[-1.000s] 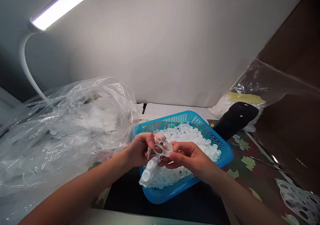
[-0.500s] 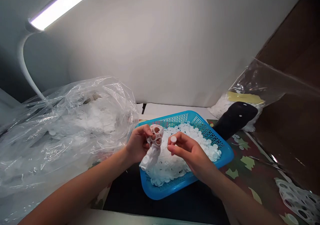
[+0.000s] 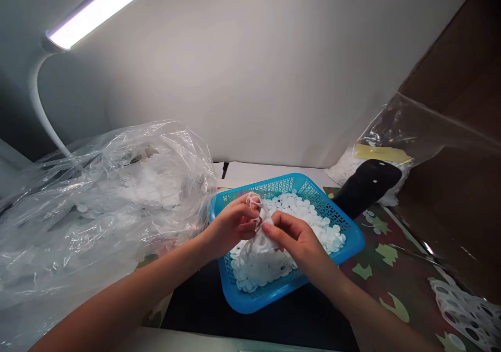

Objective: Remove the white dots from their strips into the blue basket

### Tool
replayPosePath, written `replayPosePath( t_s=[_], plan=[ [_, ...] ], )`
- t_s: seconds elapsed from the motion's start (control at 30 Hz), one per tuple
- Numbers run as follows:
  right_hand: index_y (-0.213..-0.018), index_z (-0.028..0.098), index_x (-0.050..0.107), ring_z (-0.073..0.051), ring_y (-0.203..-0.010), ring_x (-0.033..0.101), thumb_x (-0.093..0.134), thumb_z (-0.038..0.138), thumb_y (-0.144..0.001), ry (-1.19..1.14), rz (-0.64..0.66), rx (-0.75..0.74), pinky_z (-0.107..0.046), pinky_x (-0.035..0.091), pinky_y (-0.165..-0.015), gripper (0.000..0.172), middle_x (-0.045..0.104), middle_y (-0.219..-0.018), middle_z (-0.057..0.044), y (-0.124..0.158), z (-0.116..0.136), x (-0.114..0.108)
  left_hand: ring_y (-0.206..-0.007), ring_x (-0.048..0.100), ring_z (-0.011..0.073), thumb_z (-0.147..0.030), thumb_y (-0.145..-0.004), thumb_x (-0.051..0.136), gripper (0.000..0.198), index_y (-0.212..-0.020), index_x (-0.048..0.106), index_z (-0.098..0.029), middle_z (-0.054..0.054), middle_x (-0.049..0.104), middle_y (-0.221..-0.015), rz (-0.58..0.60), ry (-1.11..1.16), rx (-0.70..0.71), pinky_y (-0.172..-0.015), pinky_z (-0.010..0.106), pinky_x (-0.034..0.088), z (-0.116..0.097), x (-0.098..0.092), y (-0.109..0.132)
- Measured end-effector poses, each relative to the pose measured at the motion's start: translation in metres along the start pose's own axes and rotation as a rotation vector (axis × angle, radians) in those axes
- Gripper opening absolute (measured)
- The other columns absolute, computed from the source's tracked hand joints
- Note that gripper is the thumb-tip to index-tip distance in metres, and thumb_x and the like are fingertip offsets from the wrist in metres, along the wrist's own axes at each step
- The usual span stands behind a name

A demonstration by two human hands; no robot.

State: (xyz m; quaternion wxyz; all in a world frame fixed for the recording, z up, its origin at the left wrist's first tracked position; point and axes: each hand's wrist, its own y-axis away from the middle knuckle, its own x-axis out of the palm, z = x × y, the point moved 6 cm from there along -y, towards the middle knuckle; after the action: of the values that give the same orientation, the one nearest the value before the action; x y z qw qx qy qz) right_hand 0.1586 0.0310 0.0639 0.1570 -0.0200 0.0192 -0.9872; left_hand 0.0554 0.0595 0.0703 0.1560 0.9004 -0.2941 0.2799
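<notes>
A white perforated plastic sheet (image 3: 256, 217) is pinched by the left hand (image 3: 230, 225) and right hand (image 3: 299, 245) above a blue plastic basket (image 3: 352, 242) heaped with loose white discs (image 3: 309, 219). Many holes are emptied; any discs left attached are hidden. An emptied sheet (image 3: 465, 310) lies on the patterned counter (image 3: 391, 289).

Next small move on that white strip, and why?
Probably pop the next disc out of the strip with the right hand and let it fall into the basket. The left hand holds the strip's top over the basket, the right hand pinches it lower down, and the basket already holds loose discs. The holed web at right suggests discs get removed this way.
</notes>
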Motion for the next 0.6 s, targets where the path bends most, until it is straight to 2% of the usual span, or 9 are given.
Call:
replayPosePath(
  t_s=[0.1, 0.17, 0.37, 0.6],
  plan=[
    [-0.069, 0.019, 0.044, -0.008, -0.06, 0.036, 0.055, 0.037, -0.086, -0.132, -0.121, -0.014, -0.02, 0.034, -0.056, 0.027, 0.039, -0.065, 0.005, -0.0001, -0.0032, -0.01, -0.043, 0.02, 0.0013, -0.008, -0.068, 0.055, 0.018, -0.075, 0.042, -0.018, -0.007, 0.03, -0.064, -0.068, -0.114, -0.007, -0.039, 0.016, 0.012, 0.0021, -0.0001, 0.0002],
    [-0.071, 0.019, 0.044, -0.008, -0.061, 0.036, 0.053, 0.038, -0.087, -0.194, -0.154, -0.018, -0.019, 0.036, -0.057, 0.026, 0.04, -0.067, 0.004, -0.0005, -0.0045, -0.0129, -0.044, 0.023, 0.0012, -0.011, -0.07, 0.058, 0.019, -0.076, 0.042, -0.019, -0.006, 0.032, -0.067, -0.097, -0.161, -0.036, -0.04, 0.016, 0.011, 0.0047, -0.0002, 0.0007],
    [-0.074, 0.02, 0.046, -0.009, -0.064, 0.04, 0.049, 0.044, -0.088, -0.144, -0.164, 0.061, -0.016, 0.037, -0.056, 0.028, 0.044, -0.073, 0.003, -0.0008, -0.006, -0.0109, -0.041, 0.015, -0.0004, -0.028, -0.076, 0.065, 0.026, -0.077, 0.04, -0.02, -0.008, 0.034, -0.065, -0.062, -0.266, -0.079, -0.038, 0.017, 0.009, 0.009, 0.0018, 0.0009],
    [-0.073, 0.021, 0.046, -0.009, -0.06, 0.037, 0.048, 0.047, -0.088, -0.124, -0.164, 0.056, -0.017, 0.032, -0.048, 0.029, 0.037, -0.067, 0.004, 0.0007, -0.0065, -0.0107, -0.043, 0.017, 0.0021, -0.033, -0.075, 0.068, 0.027, -0.078, 0.044, -0.019, -0.01, 0.029, -0.056, -0.029, -0.425, -0.088, -0.039, 0.019, 0.011, 0.0075, 0.0069, 0.0036]
  ],
)
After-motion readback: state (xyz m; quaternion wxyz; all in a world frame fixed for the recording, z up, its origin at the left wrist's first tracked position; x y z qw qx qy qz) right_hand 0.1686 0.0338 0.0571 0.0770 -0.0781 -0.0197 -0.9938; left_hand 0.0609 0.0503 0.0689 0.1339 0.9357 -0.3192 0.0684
